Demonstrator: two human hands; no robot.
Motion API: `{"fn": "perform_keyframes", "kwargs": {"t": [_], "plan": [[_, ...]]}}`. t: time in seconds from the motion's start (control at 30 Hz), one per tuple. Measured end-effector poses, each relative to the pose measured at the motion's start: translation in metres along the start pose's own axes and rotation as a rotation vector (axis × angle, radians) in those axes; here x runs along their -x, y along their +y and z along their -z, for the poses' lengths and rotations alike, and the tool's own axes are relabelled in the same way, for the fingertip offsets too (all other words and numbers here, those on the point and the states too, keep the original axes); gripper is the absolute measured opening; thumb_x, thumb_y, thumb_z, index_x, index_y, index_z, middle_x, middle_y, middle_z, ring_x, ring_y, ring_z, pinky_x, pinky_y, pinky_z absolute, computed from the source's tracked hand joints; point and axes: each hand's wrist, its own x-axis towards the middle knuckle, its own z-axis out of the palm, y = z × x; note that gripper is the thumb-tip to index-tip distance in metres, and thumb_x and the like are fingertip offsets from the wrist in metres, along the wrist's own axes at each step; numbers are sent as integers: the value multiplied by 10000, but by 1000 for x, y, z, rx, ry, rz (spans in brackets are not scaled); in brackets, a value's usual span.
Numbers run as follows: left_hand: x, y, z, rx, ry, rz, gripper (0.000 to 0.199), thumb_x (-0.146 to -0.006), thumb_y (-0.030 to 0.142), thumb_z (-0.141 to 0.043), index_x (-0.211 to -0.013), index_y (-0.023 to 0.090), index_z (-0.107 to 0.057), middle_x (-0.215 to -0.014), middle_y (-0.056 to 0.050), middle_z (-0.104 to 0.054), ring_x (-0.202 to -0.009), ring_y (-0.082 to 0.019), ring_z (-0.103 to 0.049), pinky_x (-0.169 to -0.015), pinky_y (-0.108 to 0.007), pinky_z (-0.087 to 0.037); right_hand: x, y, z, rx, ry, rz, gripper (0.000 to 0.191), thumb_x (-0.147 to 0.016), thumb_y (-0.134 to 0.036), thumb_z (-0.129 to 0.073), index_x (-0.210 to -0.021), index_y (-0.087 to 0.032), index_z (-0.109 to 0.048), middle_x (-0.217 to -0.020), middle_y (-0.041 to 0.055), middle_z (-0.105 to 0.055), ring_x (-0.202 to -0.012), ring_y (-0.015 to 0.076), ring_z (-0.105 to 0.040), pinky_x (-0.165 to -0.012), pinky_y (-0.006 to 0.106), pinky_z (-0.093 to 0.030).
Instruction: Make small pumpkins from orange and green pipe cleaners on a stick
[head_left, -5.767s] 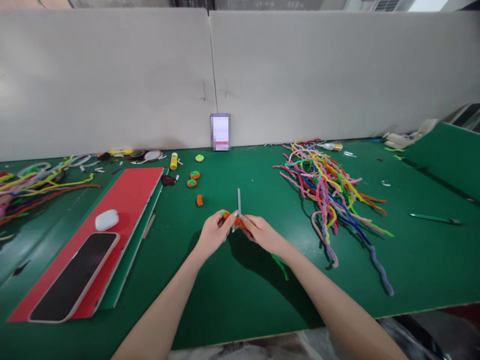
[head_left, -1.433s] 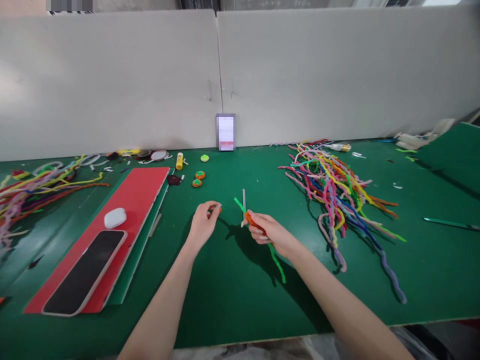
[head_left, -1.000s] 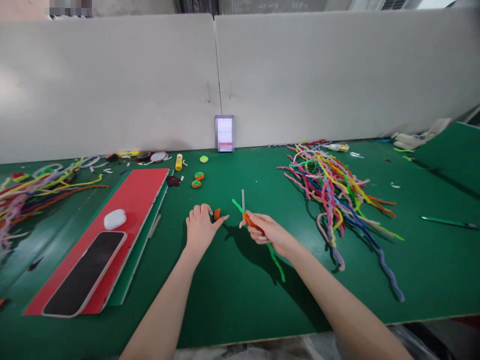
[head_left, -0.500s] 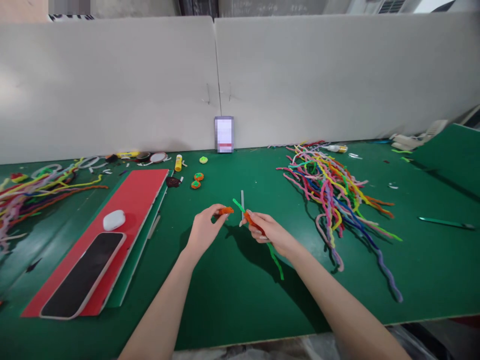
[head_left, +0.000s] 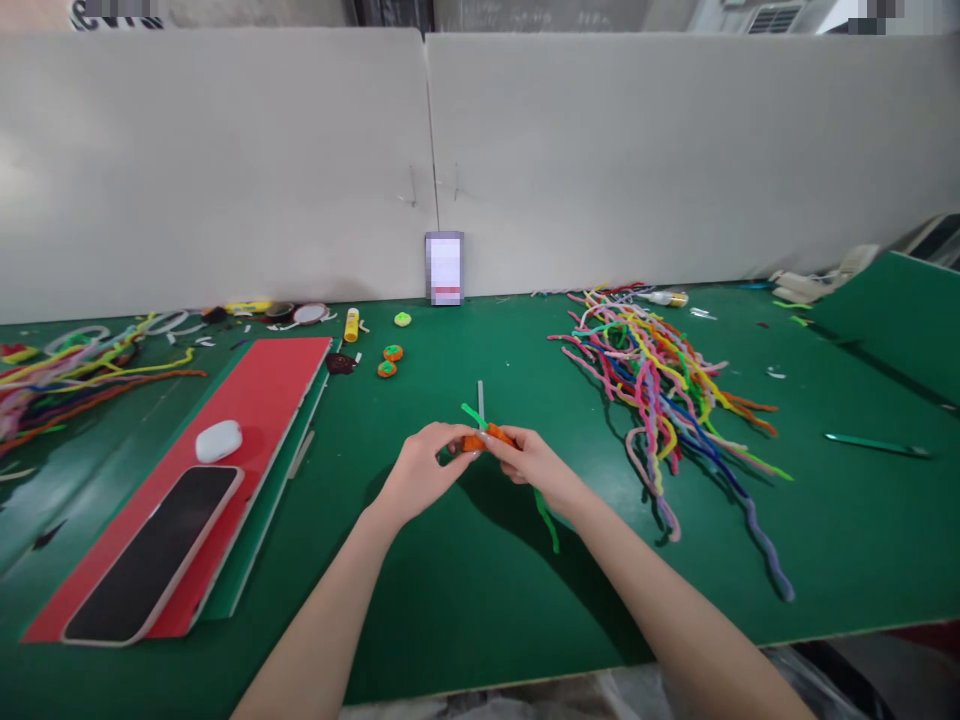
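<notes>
My left hand (head_left: 420, 470) pinches a small fuzzy orange piece (head_left: 472, 442) between thumb and fingers. My right hand (head_left: 541, 468) is closed on another orange fuzzy piece (head_left: 499, 433), and the two pieces meet, or nearly so, between my fingertips. A green pipe cleaner (head_left: 547, 525) runs through the right hand; one end sticks up by the thumb and the other hangs below the palm. Just beyond the hands lies a thin translucent stick (head_left: 481, 398). Farther back are two little orange-and-green pumpkin shapes (head_left: 393, 353) and a light green round piece (head_left: 403, 319).
A pile of colourful pipe cleaners (head_left: 652, 370) lies right, another bunch (head_left: 82, 375) left. A phone (head_left: 154, 555) and white earbud case (head_left: 219, 441) rest on a red board (head_left: 277, 375). A yellow glue stick (head_left: 352, 325), a lit phone (head_left: 445, 268) and a green pen (head_left: 877, 445) are around.
My hands have come together: the left moved right with its orange piece, up against the one in my right hand. The view has shifted slightly.
</notes>
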Motion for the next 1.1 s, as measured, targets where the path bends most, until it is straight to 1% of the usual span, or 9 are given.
{"fn": "perform_keyframes", "kwargs": {"t": [0.13,0.3,0.4,0.47,0.6,0.77,0.87,0.97,1.1], "plan": [[-1,6,2,125,-8,47,243,-732,335,-571,-942,227,-629,-752,-17,-599,-667,-137,-513,-587,-245,-397,3,-6,1,-173,-85,-50,334,-718,-471,-589,-796,-154,-516,-545,-87,-227,-382,11,-151,-364,187,-38],[-1,6,-1,294,48,116,250,-707,360,-588,-882,190,-642,-777,-40,-624,-674,-145,-522,-606,-256,-410,5,-5,0,-331,-188,-91,295,-742,-438,-579,-757,-153,-503,-514,-96,-217,-376,12,-127,-354,177,-30],[-1,6,-4,305,91,120,218,-703,341,-592,-841,181,-647,-750,-37,-631,-644,-135,-516,-582,-247,-394,5,-4,-1,-365,-267,-108,276,-773,-418,-544,-740,-146,-509,-499,-97,-218,-372,14,-117,-345,175,-32],[-1,7,-5,307,107,124,206,-696,342,-596,-807,176,-649,-716,-32,-628,-616,-129,-507,-562,-243,-383,5,-4,-2,-358,-294,-115,275,-781,-414,-530,-742,-142,-515,-489,-99,-210,-368,16,-112,-343,175,-29],[-2,9,-8,352,94,157,209,-693,356,-596,-768,166,-641,-634,-16,-611,-558,-117,-496,-522,-230,-361,7,-6,-5,-338,-280,-134,279,-776,-420,-530,-710,-153,-480,-483,-103,-192,-370,19,-107,-345,172,-28],[-2,6,-12,429,67,185,217,-708,365,-582,-759,156,-616,-628,-9,-595,-540,-109,-498,-521,-225,-375,8,-7,-7,-328,-267,-150,300,-773,-422,-530,-665,-169,-411,-488,-102,-195,-374,20,-113,-346,169,-32],[-3,6,-11,478,34,190,225,-727,370,-558,-773,156,-611,-649,-14,-597,-552,-110,-502,-535,-227,-391,8,-7,-7,-338,-264,-145,311,-770,-434,-531,-664,-169,-409,-488,-102,-197,-373,18,-112,-346,170,-31],[-4,10,-10,514,16,226,241,-737,380,-539,-790,156,-612,-661,-17,-594,-556,-109,-496,-533,-226,-395,7,-7,-7,-354,-257,-143,321,-764,-447,-538,-661,-168,-416,-485,-103,-199,-368,17,-111,-344,169,-32],[-4,11,-11,578,3,281,279,-742,403,-533,-813,144,-608,-605,-6,-557,-521,-94,-458,-492,-210,-360,7,-6,-5,-363,-257,-142,329,-762,-461,-540,-669,-163,-434,-478,-105,-205,-366,16,-106,-344,169,-30]]}}
